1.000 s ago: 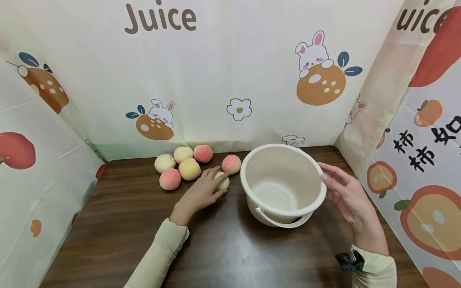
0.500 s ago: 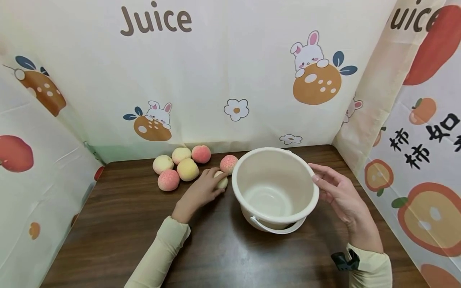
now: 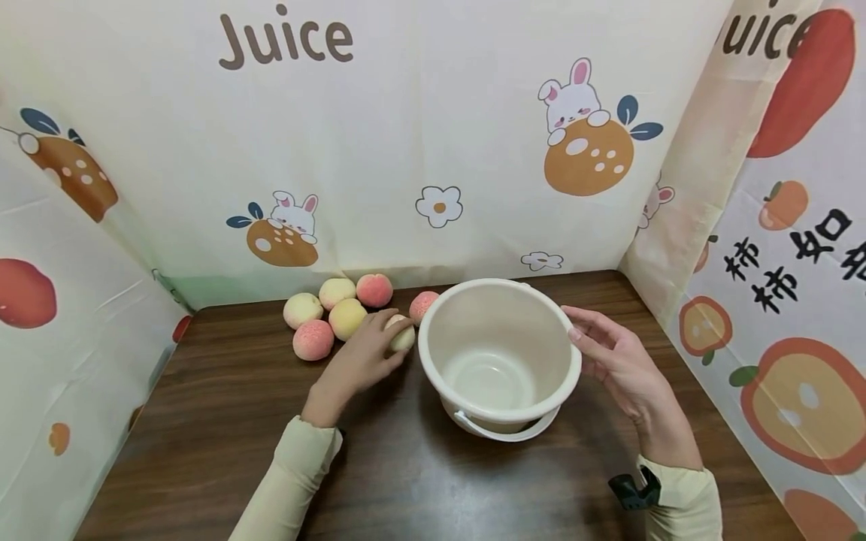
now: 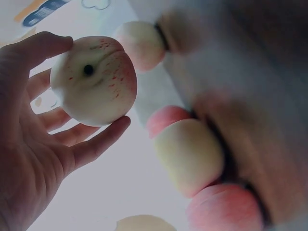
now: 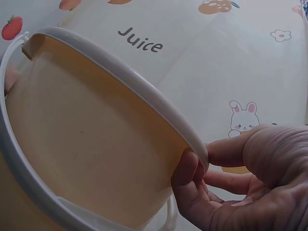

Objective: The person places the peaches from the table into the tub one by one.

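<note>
smooth plastic-looking bucket (image 3: pixel 567 376), matt peaches (image 3: pixel 313 340), and a glossy wood-grain table (image 3: pixel 433 488).

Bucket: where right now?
In the head view, the bucket is just right of center, between the nearest pink peach on its left and the right hand pinching its rim.

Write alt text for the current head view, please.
A person's left hand grips a pale peach while the right hand pinches the rim of a cream bucket on a dark table. Five pink and yellow peaches cluster to the left; one pink peach sits by the bucket, against a backdrop printed with fruit and rabbits.
</note>
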`<state>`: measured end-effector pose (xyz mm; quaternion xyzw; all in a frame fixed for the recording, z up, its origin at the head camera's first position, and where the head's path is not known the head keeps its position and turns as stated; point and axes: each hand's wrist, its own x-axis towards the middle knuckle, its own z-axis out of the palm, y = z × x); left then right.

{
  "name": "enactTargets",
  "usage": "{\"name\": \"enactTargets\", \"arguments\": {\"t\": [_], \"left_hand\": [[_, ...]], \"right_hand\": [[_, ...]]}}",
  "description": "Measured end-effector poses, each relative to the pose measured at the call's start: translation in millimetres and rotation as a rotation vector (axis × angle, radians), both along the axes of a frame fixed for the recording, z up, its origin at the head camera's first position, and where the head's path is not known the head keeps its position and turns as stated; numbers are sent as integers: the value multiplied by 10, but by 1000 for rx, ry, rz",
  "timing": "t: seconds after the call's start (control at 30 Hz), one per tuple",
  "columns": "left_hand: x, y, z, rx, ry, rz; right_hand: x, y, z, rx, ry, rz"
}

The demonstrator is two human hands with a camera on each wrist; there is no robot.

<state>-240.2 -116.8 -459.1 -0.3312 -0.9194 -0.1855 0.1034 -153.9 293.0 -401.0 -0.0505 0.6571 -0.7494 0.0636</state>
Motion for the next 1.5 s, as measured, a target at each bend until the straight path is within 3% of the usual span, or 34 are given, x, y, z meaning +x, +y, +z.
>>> {"name": "enactTargets", "arguments": {"t": [0.37, 0.7, 0.83, 1.17, 1.27, 1.5], "left_hand": [[87, -16, 481, 28, 107, 27], [107, 120, 769, 37, 262, 11], [125, 171, 863, 64, 287, 17], [194, 375, 1102, 78, 364, -65], [213, 444, 1146, 86, 378, -85], [242, 672, 1182, 81, 413, -201]], "right_hand": [[-5, -11, -6, -20, -1, 6], [-7, -7, -20, -37, -1, 15], [-16, -9, -21, -25, -2, 17], [-11, 7, -23, -18, 6, 18], [-15, 8, -35, -25, 9, 20], [-15, 6, -44, -33, 12, 21]]}}
